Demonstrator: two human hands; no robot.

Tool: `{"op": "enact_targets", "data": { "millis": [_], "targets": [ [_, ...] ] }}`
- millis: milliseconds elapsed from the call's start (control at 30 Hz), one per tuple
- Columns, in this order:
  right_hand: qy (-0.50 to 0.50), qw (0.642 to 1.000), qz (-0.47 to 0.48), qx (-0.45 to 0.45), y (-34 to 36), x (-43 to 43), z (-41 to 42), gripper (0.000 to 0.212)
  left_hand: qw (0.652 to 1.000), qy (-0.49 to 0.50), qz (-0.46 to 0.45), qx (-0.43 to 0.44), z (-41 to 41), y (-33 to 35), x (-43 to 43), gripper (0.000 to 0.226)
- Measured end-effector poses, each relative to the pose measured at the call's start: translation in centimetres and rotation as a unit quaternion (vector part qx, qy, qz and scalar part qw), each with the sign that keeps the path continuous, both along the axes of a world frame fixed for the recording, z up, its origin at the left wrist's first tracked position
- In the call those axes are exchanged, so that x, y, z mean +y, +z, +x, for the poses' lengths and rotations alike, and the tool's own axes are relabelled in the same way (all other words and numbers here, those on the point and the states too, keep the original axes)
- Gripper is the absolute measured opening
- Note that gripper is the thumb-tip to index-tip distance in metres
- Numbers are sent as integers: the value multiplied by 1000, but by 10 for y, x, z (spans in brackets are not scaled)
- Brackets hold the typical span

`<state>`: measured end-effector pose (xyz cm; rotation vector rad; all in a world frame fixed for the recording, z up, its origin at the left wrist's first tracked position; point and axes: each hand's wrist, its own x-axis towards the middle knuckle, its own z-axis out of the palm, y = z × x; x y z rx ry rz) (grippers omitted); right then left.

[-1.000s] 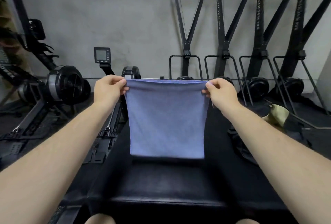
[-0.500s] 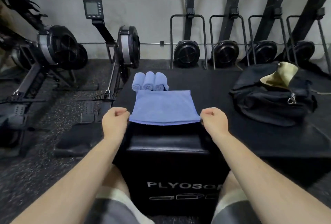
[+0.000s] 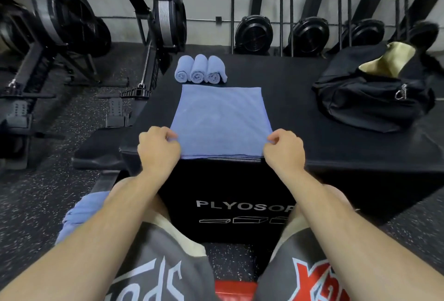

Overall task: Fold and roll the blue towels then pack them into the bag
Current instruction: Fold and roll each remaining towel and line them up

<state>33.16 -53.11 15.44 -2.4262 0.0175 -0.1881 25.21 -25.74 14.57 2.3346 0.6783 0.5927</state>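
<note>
While lying flat on the black plyo box [image 3: 336,146], the folded blue towel [image 3: 219,120] is being held at its two near corners, its near edge sitting right at the box's front lip. The left hand [image 3: 157,150] is pinching the near left corner, its fingers [image 3: 165,133] curling over the cloth with the thumb tucked beside them. The right hand [image 3: 286,150] is gripping the near right corner in the same way, its fingers [image 3: 276,138] bunching a small fold of fabric. Between the two sets of fingers the towel is stretching smooth, and it is running away from them toward the far side of the box.

Just beyond the towel's far edge, well ahead of the fingers, three rolled towels [image 3: 200,70] are lying side by side, touching one another, their spiral ends facing the person. Far to the right of the right fingers, the black bag [image 3: 374,98] is sitting on the box with its top gaping open and a pale lining showing. Behind the left forearm, back toward the person, another blue towel [image 3: 79,214] is lying bunched on the left thigh. Rowing machines [image 3: 72,24] are standing on the floor, ahead and to the left of the left fingers.
</note>
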Motion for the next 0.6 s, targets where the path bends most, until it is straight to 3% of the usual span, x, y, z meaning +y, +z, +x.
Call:
{"op": "enact_targets", "data": {
  "millis": [100, 167, 233, 300, 400, 467, 533, 600],
  "targets": [
    [96, 985, -110, -92, 1, 25, 1, 33, 990, -109, 92, -10, 14, -7, -17, 34],
    [202, 965, -148, -76, -4, 40, -1, 42, 978, -153, 141, 13, 19, -13, -26, 38],
    [246, 950, -190, -26, -16, 42, -2, 50, 973, -145, 176, 42, 17, -19, -23, 34],
    [235, 947, -219, -31, -27, 34, -2, 50, 970, -120, 208, 42, 10, -21, -16, 32],
    [162, 957, -208, -119, -22, 33, 5, 35, 958, -99, 262, 55, 18, -15, -10, 28],
    [138, 960, -208, -129, -12, 47, 18, 32, 960, -101, 256, 44, 37, -7, -12, 32],
    [163, 959, -199, -115, -4, 64, 38, 30, 963, -138, 229, 32, 66, 1, -17, 41],
    [212, 955, -193, -74, 0, 79, 58, 40, 959, -186, 201, 78, 96, 4, -21, 48]
  ]
}}
